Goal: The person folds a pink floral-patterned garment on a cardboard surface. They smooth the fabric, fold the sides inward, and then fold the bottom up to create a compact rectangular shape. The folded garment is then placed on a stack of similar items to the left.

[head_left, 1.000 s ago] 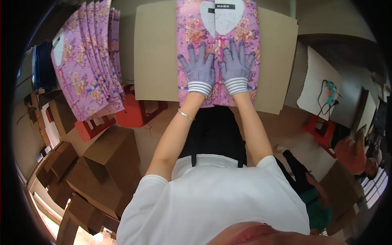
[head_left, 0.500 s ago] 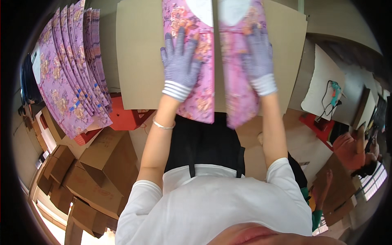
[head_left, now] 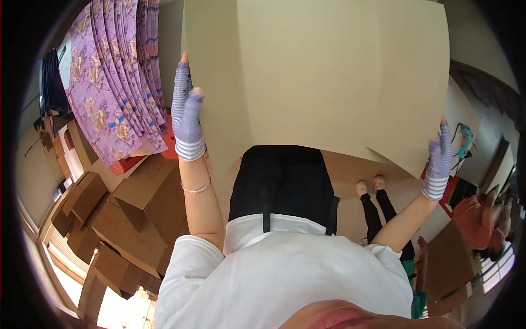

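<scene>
A large beige cardboard sheet (head_left: 318,71) with faint creases spreads in front of me, its near edge by my waist. My left hand (head_left: 188,123), in a grey-purple striped glove with bare fingertips, holds its left edge, fingers fairly straight along the side and thumb at the rim. At the right edge, near the near corner, my right hand (head_left: 438,164) in a matching glove grips the sheet; some of its fingers are hidden. No floral print shows on the face turned to me.
Purple floral panels (head_left: 96,98) stand stacked at the left, above brown cardboard boxes (head_left: 131,230). A teal glue gun (head_left: 466,140) lies on a white surface at the right. A person in an orange top (head_left: 474,225) and another person's legs (head_left: 372,214) are at the right.
My hands have moved apart, from lying on two purple floral strips to the sides of the beige sheet. Those strips are out of sight. The sheet looks larger and nearer.
</scene>
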{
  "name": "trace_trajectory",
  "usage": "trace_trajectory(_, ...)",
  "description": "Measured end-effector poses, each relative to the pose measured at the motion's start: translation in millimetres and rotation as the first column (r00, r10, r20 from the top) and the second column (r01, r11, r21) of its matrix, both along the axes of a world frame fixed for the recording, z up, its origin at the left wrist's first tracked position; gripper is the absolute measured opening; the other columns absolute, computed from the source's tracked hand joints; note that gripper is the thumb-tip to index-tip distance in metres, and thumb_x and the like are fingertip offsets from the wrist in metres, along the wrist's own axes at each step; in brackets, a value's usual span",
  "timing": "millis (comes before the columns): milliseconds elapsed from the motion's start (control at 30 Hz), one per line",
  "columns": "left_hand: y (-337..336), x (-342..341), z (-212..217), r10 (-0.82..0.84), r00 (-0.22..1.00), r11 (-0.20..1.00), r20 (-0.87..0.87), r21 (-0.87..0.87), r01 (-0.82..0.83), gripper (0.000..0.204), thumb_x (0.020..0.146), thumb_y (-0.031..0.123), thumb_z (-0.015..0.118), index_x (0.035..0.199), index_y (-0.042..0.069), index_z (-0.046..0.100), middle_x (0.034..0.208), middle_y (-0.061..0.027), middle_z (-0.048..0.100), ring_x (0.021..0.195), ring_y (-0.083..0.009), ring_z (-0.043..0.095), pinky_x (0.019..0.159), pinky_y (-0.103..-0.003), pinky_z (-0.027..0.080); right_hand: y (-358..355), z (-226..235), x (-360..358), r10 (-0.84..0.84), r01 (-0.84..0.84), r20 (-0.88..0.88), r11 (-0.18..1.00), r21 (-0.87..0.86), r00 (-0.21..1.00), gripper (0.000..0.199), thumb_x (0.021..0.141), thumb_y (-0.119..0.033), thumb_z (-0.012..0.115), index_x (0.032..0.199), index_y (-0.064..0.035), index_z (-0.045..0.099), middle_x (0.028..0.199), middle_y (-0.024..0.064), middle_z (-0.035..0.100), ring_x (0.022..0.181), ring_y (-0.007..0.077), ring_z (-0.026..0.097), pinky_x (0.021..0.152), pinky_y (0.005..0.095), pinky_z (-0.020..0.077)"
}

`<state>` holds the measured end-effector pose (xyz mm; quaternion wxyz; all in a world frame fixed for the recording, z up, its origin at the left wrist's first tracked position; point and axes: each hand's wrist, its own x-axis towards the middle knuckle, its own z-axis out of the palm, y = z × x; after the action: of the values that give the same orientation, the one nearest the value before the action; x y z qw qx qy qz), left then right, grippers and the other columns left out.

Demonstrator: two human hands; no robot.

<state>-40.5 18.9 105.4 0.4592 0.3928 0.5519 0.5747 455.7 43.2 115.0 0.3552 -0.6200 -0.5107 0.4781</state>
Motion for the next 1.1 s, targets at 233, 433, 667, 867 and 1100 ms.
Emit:
trace_trajectory(233, 47.6, -13.0, -2.7, -0.034, 0.962, 0.996, -0.272, 0.068, 0.055, 0.062, 0.091, 0.008, 0.055, 0.148, -0.003, 0.032, 0.156, -0.0142, 0.031, 0.144, -0.0261, 0.031, 0.117, -0.042, 0.024, 40.1, -7.7, -16.6, -0.132, 0.043, 0.6, 0.986, 0.162, 0.789, 0.053, 0.086, -0.009, 0.064, 0.135, 0.0041, 0.048, 0.138, 0.0171, 0.054, 0.125, 0.0285, 0.054, 0.106, 0.0356, 0.0391)
trace_trajectory(433, 76.7, 43.5, -6.8, -0.01, 0.982, 0.958, -0.189, 0.28, 0.064, 0.055, 0.102, 0.019, 0.047, 0.147, -0.008, 0.03, 0.154, -0.0183, 0.032, 0.144, -0.0276, 0.029, 0.119, -0.035, 0.021, 34.2, -21.5, -92.5, 0.06, -0.396, 0.799, 0.889, 0.231, 0.599, 0.041, 0.087, -0.016, 0.067, 0.126, -0.0067, 0.06, 0.126, 0.0128, 0.063, 0.115, 0.0256, 0.061, 0.097, 0.0353, 0.0473)
trace_trajectory(667, 60.3, 101.7, -87.8, 0.161, 0.451, 0.911, -0.878, 0.308, 0.273, 0.052, 0.101, 0.033, 0.04, 0.14, 0.0, 0.046, 0.151, -0.0228, 0.036, 0.142, -0.0414, 0.03, 0.116, -0.052, 0.021, -21.3, -52.3, -187.0, 0.332, -0.332, -0.085, 0.943, 0.008, 0.939, 0.034, 0.089, -0.027, 0.069, 0.115, -0.0043, 0.066, 0.105, 0.0129, 0.071, 0.093, 0.022, 0.069, 0.083, 0.0304, 0.0531)
trace_trajectory(867, 52.1, 124.5, -97.6, 0.14, 0.239, 0.94, -0.961, 0.205, 0.273, 0.05, 0.089, 0.032, 0.052, 0.129, 0.002, 0.054, 0.151, -0.0224, 0.035, 0.14, -0.0478, 0.028, 0.112, -0.063, 0.019, 5.3, -73.5, -194.1, 0.376, -0.322, 0.323, 0.923, -0.211, 0.868, 0.041, 0.076, -0.022, 0.076, 0.11, -0.0045, 0.062, 0.102, 0.0111, 0.064, 0.093, 0.0237, 0.062, 0.084, 0.0382, 0.05)
trace_trajectory(1100, 0.7, 122.8, -95.7, -0.084, 0.242, 0.94, -0.967, 0.004, 0.342, 0.064, 0.08, 0.035, 0.064, 0.137, 0.01, 0.049, 0.156, -0.0184, 0.029, 0.142, -0.0473, 0.025, 0.113, -0.065, 0.014, 1.5, -90.3, -201.3, 0.198, -0.315, 0.522, 0.938, 0.144, 0.829, 0.031, 0.069, -0.011, 0.076, 0.095, -0.0042, 0.06, 0.084, 0.014, 0.059, 0.077, 0.0309, 0.06, 0.071, 0.0402, 0.0502)
